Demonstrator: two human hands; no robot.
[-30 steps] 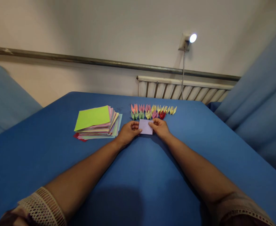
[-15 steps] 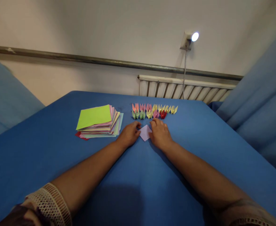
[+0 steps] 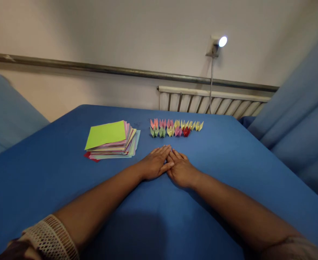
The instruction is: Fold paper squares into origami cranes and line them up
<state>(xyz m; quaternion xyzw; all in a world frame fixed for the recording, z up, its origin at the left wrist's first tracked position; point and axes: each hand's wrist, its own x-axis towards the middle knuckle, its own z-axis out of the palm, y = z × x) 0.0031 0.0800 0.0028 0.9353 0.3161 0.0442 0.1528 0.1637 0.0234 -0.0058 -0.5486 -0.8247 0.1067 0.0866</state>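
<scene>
My left hand (image 3: 157, 163) lies flat and open, fingers stretched out, its thumb reaching across to the other hand. Touching it from the right is my right hand (image 3: 181, 168), also flat with fingers extended. The two meet at the middle of the blue-covered table (image 3: 159, 224). The lilac folded paper seen earlier in this place is hidden, apparently beneath the hands. Just beyond my fingertips stand small folded paper cranes in two rows, among them a red crane (image 3: 186, 131), a green crane (image 3: 162, 131) and a yellow crane (image 3: 199, 126).
To the left lies a stack of coloured paper (image 3: 106, 135), lime green on top. Behind the table are a radiator (image 3: 186, 99), a metal rail (image 3: 121, 71) and a plugged-in light (image 3: 222, 41) with a cable. Blue curtains (image 3: 305, 97) hang at both sides.
Both hands have moved together and slightly nearer to me, flattening out over the lilac paper, which is now covered. The cranes and the stack stay in place; the view has shifted slightly.
</scene>
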